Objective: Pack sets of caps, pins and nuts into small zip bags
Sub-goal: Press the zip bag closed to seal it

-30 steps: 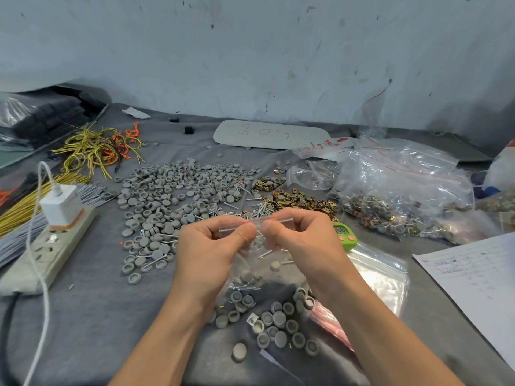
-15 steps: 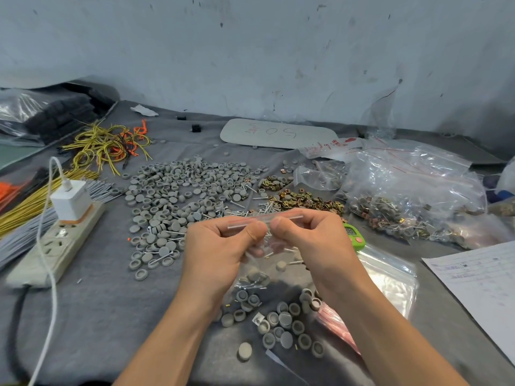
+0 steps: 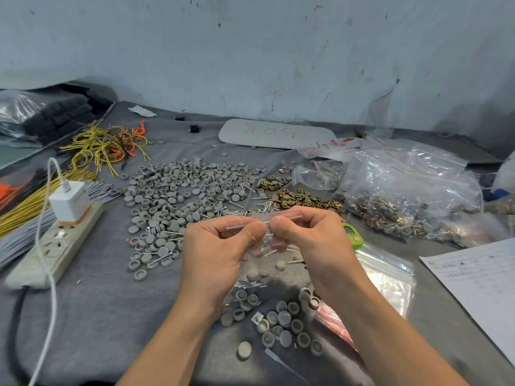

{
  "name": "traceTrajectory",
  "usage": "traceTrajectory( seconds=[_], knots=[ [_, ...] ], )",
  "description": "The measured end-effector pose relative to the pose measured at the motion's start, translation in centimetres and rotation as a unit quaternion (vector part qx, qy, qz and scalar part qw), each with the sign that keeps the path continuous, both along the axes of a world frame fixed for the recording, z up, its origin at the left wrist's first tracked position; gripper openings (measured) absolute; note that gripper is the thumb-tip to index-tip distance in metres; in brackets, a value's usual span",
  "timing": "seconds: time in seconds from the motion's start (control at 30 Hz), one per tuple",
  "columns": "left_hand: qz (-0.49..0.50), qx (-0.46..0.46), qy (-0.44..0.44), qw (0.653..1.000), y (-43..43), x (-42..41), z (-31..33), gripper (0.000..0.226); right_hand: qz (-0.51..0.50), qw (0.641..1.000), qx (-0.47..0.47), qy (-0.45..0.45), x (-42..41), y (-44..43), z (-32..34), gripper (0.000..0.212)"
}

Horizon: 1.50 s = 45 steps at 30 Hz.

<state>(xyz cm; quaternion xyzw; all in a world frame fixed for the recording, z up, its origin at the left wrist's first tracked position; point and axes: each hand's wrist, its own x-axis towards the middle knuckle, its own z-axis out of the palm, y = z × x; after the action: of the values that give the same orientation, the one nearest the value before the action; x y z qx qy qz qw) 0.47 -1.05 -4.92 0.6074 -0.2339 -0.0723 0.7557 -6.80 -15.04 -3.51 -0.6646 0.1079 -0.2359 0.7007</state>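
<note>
A small clear zip bag [image 3: 262,270] hangs in front of me above the grey cloth, with grey caps and pins inside it. My left hand [image 3: 214,252] and my right hand [image 3: 312,243] both pinch its red-striped zip strip between thumb and fingers, thumbs almost touching at the middle. A wide heap of grey caps [image 3: 178,196] lies behind the hands. Loose pins [image 3: 250,207] and brass nuts [image 3: 303,200] lie to its right. A smaller group of caps [image 3: 281,324] sits under my wrists.
A power strip [image 3: 53,246] with a white charger and cable lies at left, beside yellow and grey wire bundles [image 3: 28,204]. Big clear bags of packed sets [image 3: 412,201] fill the right. A stack of empty zip bags [image 3: 387,277], a green counter [image 3: 352,236] and a paper sheet [image 3: 479,282] lie near my right arm.
Both hands have lifted the bag slightly and their thumbs have come closer together along the zip strip. The view has shifted a little.
</note>
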Motion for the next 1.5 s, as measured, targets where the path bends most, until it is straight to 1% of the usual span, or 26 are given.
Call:
traceTrajectory(
  seconds=[0.13,0.27,0.4,0.47,0.53,0.63,0.67,0.73,0.8,0.83,0.9,1.0,1.13,1.23,1.27,1.33,1.37,1.43,1.47,1.5],
  knots=[
    [0.012,-0.010,-0.006,1.000,-0.2,-0.3,0.0,0.011,0.006,1.000,0.022,0.000,0.1,0.1,0.0,0.008],
    [0.024,-0.007,0.002,1.000,-0.5,-0.2,-0.2,0.013,0.017,0.999,0.033,-0.005,0.2,0.5,-0.1,0.022],
    [0.008,-0.014,0.006,1.000,-0.4,-0.4,0.1,0.013,0.016,0.999,0.028,0.013,0.1,0.8,-0.2,0.015],
    [-0.004,-0.023,0.023,0.999,-0.5,-0.7,0.2,0.012,0.012,0.999,0.025,0.020,0.1,0.7,-0.1,0.013],
    [-0.022,-0.032,0.044,0.998,-0.7,-0.9,0.3,0.003,0.006,1.000,0.021,0.018,0.1,0.6,0.0,0.014],
    [-0.029,-0.010,0.027,0.999,-0.4,-0.6,0.6,0.020,0.008,1.000,0.013,0.017,0.1,0.9,0.0,0.024],
    [-0.026,-0.002,0.025,0.999,-0.2,-0.5,0.7,0.022,0.010,1.000,0.007,0.019,0.2,1.0,0.1,0.025],
    [-0.009,0.005,0.033,0.999,-0.1,-0.3,0.7,0.015,0.004,0.999,-0.012,0.034,0.1,1.2,0.2,0.021],
    [0.016,-0.001,0.065,0.998,-0.1,-0.2,0.7,0.002,-0.017,0.999,0.009,0.032,0.1,0.8,0.3,0.022],
    [0.024,-0.004,0.080,0.997,0.0,0.0,0.6,0.007,-0.026,0.999,0.036,0.024,0.0,0.6,0.4,0.024],
    [0.020,-0.003,0.103,0.994,0.2,0.2,0.7,0.011,-0.034,0.997,0.061,0.014,-0.2,0.1,0.5,0.026],
    [0.011,0.012,0.113,0.993,0.6,0.3,1.0,0.013,-0.036,0.998,0.050,0.016,-0.2,0.2,0.4,0.027],
    [0.008,-0.002,0.129,0.992,0.8,0.7,1.1,0.017,-0.028,0.999,0.038,0.027,-0.3,-0.1,0.5,0.023],
    [0.010,0.005,0.113,0.994,0.9,0.9,0.9,0.016,-0.033,0.998,0.041,0.018,-0.3,-0.3,0.6,0.029],
    [0.019,0.016,0.099,0.995,0.9,0.9,0.7,0.015,-0.035,0.999,0.038,0.016,-0.2,-0.2,0.5,0.032],
    [0.053,0.036,0.072,0.995,0.9,1.0,0.3,0.019,-0.031,0.999,0.036,0.020,-0.2,0.1,0.4,0.034],
    [0.066,0.038,0.066,0.995,0.8,1.0,0.2,0.020,-0.025,0.999,0.038,0.023,-0.2,0.1,0.3,0.033],
    [0.073,0.018,0.076,0.994,0.6,0.9,0.4,0.015,0.003,0.999,0.031,0.040,-0.3,-0.2,0.3,0.026],
    [0.067,0.004,0.083,0.994,0.5,0.8,0.6,0.013,0.033,0.998,0.004,0.062,-0.5,-0.4,0.4,0.020],
    [0.063,-0.007,0.086,0.994,0.5,0.7,0.7,0.014,0.068,0.992,-0.043,0.093,-0.7,-0.6,0.4,0.014]
  ],
)
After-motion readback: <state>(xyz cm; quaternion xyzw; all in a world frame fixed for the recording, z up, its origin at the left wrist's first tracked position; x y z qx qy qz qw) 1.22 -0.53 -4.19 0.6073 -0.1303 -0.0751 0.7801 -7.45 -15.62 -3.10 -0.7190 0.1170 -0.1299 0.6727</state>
